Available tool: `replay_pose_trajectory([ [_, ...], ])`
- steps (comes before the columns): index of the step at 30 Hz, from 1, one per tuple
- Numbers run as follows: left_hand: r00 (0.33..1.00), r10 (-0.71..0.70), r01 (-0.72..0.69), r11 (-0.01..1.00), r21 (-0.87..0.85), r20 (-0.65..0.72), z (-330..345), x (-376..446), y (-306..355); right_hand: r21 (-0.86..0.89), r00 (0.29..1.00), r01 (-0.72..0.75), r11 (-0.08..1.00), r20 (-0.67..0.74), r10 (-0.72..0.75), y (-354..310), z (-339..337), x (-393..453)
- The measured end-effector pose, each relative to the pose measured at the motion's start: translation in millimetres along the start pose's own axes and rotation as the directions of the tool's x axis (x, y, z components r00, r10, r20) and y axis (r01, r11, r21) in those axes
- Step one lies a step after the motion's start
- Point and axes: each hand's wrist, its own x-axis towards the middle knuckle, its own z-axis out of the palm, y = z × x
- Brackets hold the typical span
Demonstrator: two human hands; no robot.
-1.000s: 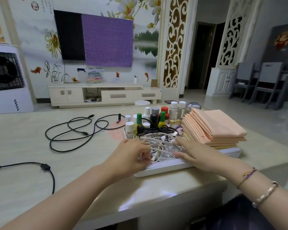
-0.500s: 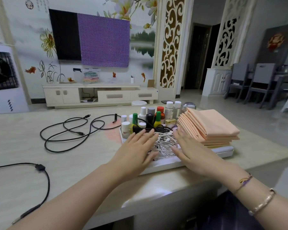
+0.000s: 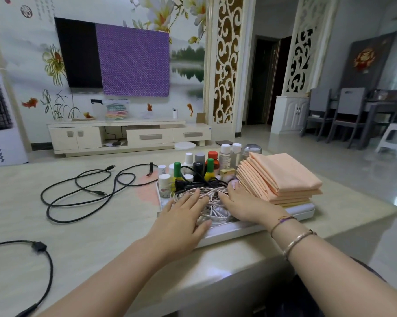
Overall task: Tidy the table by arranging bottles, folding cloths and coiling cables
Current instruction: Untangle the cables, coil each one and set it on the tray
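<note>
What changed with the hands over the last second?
Both hands went from curled on the near side of the cable bundle to lying flat and open over it: left hand, right hand. Nothing was picked up. Bottles, folded cloths and loose black cable stayed put.

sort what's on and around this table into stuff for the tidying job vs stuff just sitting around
For the job:
- small plastic bottles
- stack of folded peach cloths
- tangle of white braided cables
- loose black cable
- shallow white tray

Just around:
- cream TV cabinet
- grey dining chairs
- white plastic stool
</note>
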Motion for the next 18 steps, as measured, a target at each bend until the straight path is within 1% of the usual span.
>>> replay_pose_trajectory([
  [2, 1.0, -0.002, 0.002, 1.0, 0.002, -0.012, -1, -2, -1, 0.02, 0.999, 0.011, 1.0, -0.047, -0.01, -3, -1, -4],
  [5, 0.997, -0.006, 0.004, 1.0, -0.029, -0.071, -5, -2, 0, 0.056, 0.985, 0.046, 0.997, -0.167, -0.036, -7, -13, -19],
  [9, 0.986, 0.021, -0.029, 0.998, -0.048, -0.167, -15, -1, 5, -0.017, 0.964, 0.099, 0.995, -0.245, -0.1, -14, -27, -40],
  [11, 0.974, 0.036, -0.05, 0.997, -0.055, -0.224, -18, -2, 6, -0.028, 0.95, 0.144, 0.989, -0.276, -0.146, -19, -29, -49],
  [13, 0.958, 0.038, -0.061, 0.996, -0.072, -0.286, -19, -4, 5, -0.013, 0.924, 0.204, 0.979, -0.327, -0.197, -22, -28, -58],
  [15, 0.942, 0.043, -0.069, 0.995, -0.066, -0.332, -19, -5, 1, -0.034, 0.882, 0.263, 0.964, -0.396, -0.255, -21, -25, -65],
  [18, 0.933, 0.073, -0.097, 0.994, -0.049, -0.352, -19, -9, -6, -0.061, 0.853, 0.3, 0.952, -0.429, -0.297, -14, -21, -73],
])
